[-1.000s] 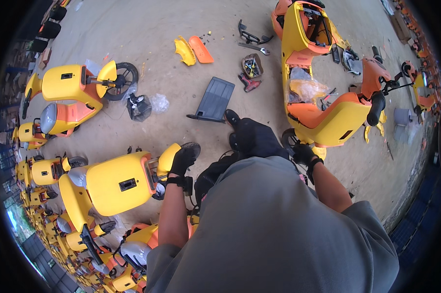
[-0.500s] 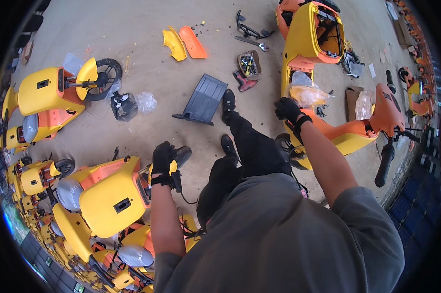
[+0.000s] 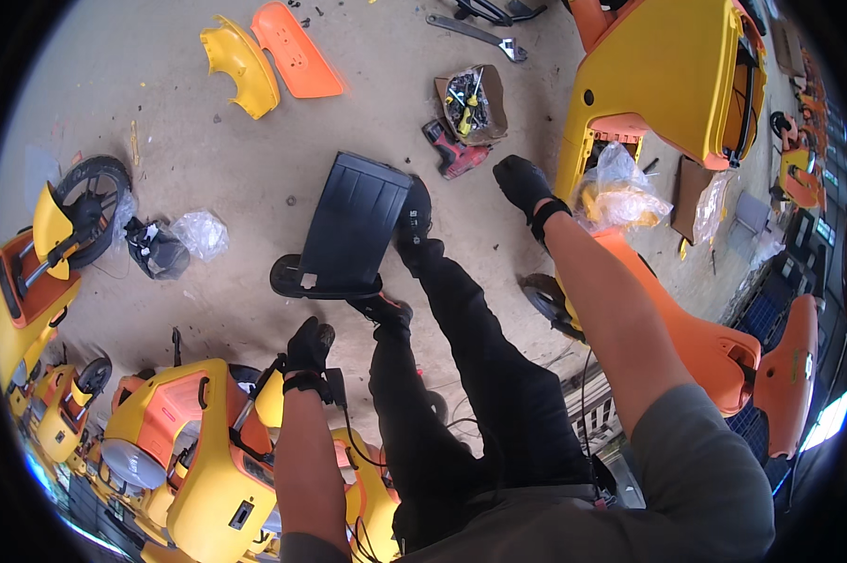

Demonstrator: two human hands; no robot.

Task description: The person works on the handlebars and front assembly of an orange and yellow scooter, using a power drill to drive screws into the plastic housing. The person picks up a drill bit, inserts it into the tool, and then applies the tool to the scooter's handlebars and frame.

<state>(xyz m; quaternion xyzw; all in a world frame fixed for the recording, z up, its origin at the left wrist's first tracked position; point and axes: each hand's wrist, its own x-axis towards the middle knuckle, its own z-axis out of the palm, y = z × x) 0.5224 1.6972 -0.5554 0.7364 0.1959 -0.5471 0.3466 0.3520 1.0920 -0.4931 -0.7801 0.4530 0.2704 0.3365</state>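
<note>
My left hand [image 3: 307,349], in a black glove with a strapped device and cable at the wrist, hangs low beside my left leg, fingers curled. My right hand [image 3: 522,183], also gloved, hangs out ahead with fingers bent together, nearest the yellow-orange scooter body [image 3: 658,80] and its plastic-wrapped part [image 3: 620,188]. What either hand holds, if anything, is hidden. Before my shoes, a dark plastic panel [image 3: 348,225] lies on the floor. Beyond my right hand are a red power drill [image 3: 456,155] and a cardboard box of tools [image 3: 480,103].
Yellow scooters [image 3: 207,469] crowd the lower left; another [image 3: 24,300] lies further left. An orange scooter body [image 3: 686,338] is at right. Yellow [image 3: 240,66] and orange [image 3: 297,52] panels, a wrench [image 3: 475,33], crumpled plastic [image 3: 200,235] and cardboard [image 3: 695,192] lie on the floor.
My view has moved forward and tipped, bringing the dark panel, drill and floor parts nearer. My legs show more fully in a step, and my right hand has swung forward.
</note>
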